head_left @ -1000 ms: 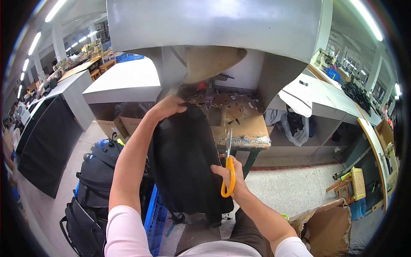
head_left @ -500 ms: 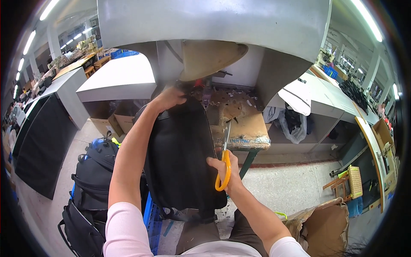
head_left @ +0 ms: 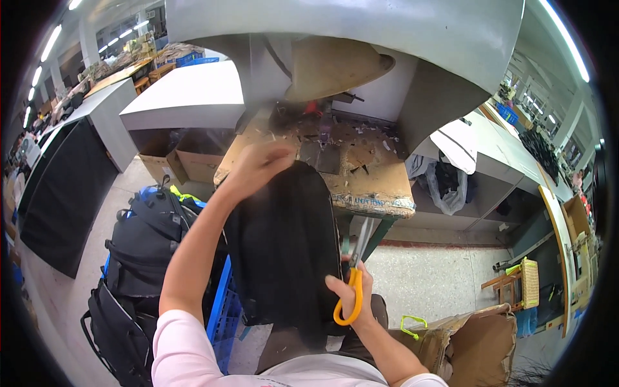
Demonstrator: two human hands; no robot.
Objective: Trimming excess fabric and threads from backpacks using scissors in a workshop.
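A black backpack (head_left: 284, 245) stands upright against my lap, its rounded top at the edge of the worn workbench (head_left: 377, 187). My left hand (head_left: 261, 166) is at the top of the backpack, slightly blurred, its fingers curled together; what they hold, if anything, cannot be made out. Beside the right edge of the backpack, my right hand (head_left: 362, 298) is closed round scissors (head_left: 352, 308) with yellow handles. Their blades point up and away, below the front edge of the bench. The thumb of that hand rests against the backpack's side.
A metal hood (head_left: 348, 19) overhangs the bench, which carries scraps. More black backpacks (head_left: 145, 251) are piled at left by a blue crate (head_left: 222, 322). An open cardboard box (head_left: 480, 345) stands at lower right, a small wooden stool (head_left: 519, 284) beyond it.
My left hand has come away from the bench's far part toward me. The backpack has shifted nearer and lower, uncovering more bench. The scissors have dropped below the bench edge with my right hand.
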